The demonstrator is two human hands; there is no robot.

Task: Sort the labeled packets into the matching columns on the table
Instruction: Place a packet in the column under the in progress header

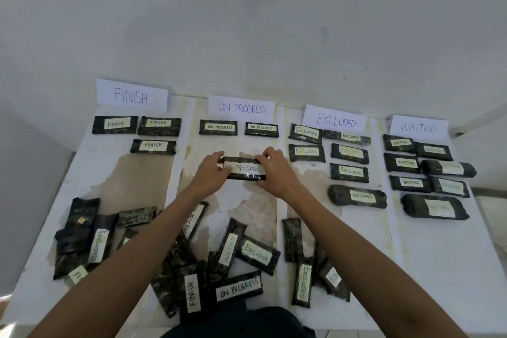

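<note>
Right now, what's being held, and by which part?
One ON PROGRESS packet, held by both hands: the left hand pinches its left end, the right hand its right end.

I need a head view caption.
Left hand and right hand hold a dark rectangular ON PROGRESS packet below the white paper sign.

Soft, flat, rather dim light fills the view; its source cannot be told. The wall (247, 22) reads grey and the surface (439, 255) pale. Shadows are faint and soft-edged. Tape on the ON PROGRESS packet (247, 169) shows a weak sheen. Several WAITING labels (450, 186) look washed out. Wide-angle bending curves the surface's edges and stretches the forearms (370, 261). Fine detail is slightly soft.
</note>
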